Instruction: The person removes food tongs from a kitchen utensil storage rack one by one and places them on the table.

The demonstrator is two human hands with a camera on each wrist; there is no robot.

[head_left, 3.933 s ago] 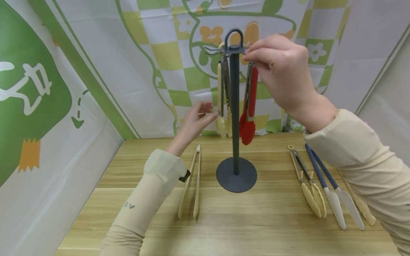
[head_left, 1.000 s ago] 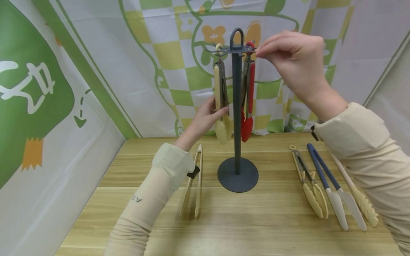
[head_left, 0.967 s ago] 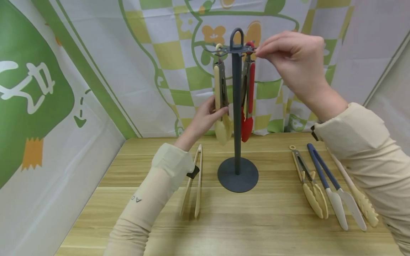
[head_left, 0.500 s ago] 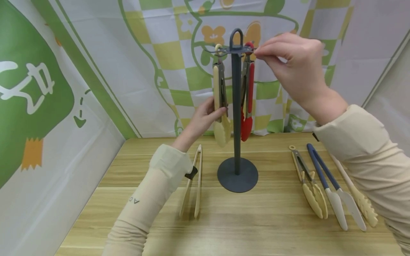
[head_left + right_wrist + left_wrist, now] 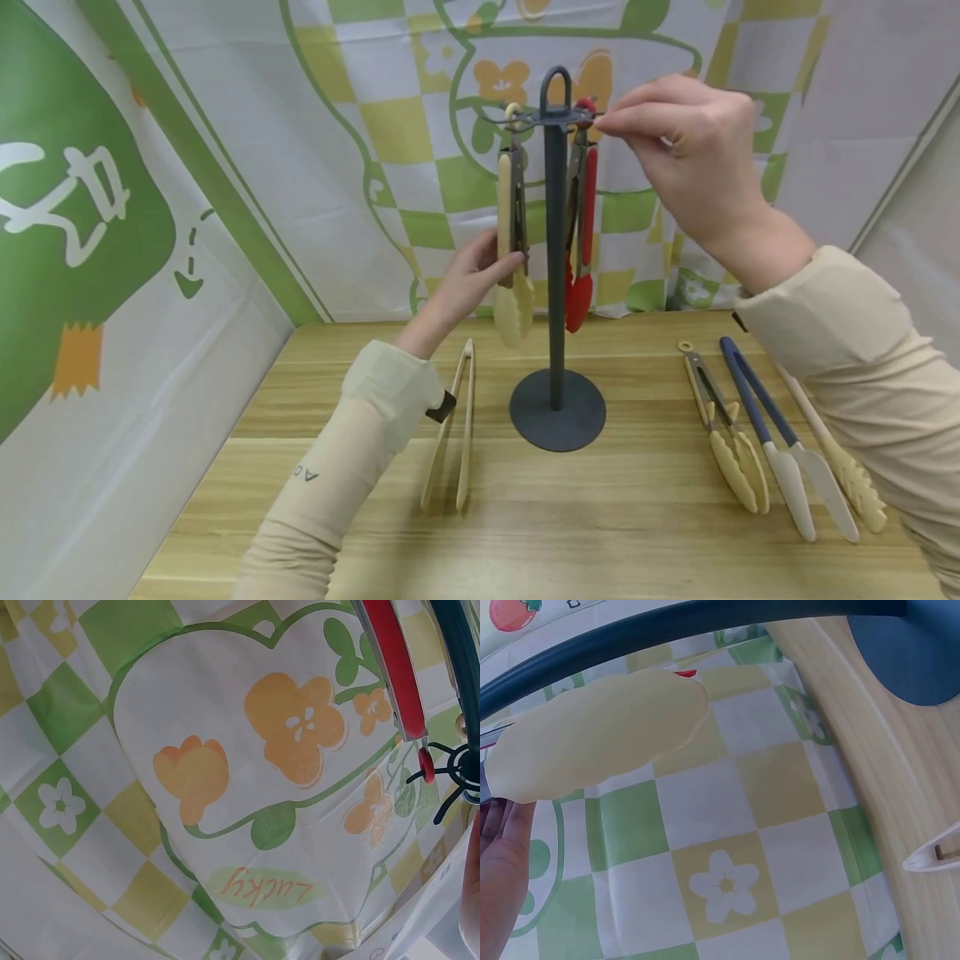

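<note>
A dark grey rack (image 5: 556, 275) with a round base, a top loop and thin hooks stands upright on the table. My right hand (image 5: 693, 154) pinches the tip of a hook at its right side; in the right wrist view only an edge of the hand (image 5: 471, 892) shows. Cream tongs (image 5: 505, 196) hang by their ring from a left hook. Round their lower part are the thumb and fingers of my left hand (image 5: 468, 279). In the left wrist view, one tong head (image 5: 600, 735) fills the upper left. Red tongs (image 5: 590, 208) hang near my right fingertips.
Slim pale tongs (image 5: 465, 425) lie spread on the table, left of the rack base. To the right lie cream scalloped tongs (image 5: 697, 379), blue-handled tongs (image 5: 780, 429) and a pale ridged utensil (image 5: 851, 479), partly under my right sleeve. A patterned curtain (image 5: 405, 129) hangs behind.
Since the oldest frame, my left hand has taken hold of the hanging cream tongs, and the red tongs' ring has come into sight. Lately the cream tongs have shifted slightly left. My right hand barely moved.
</note>
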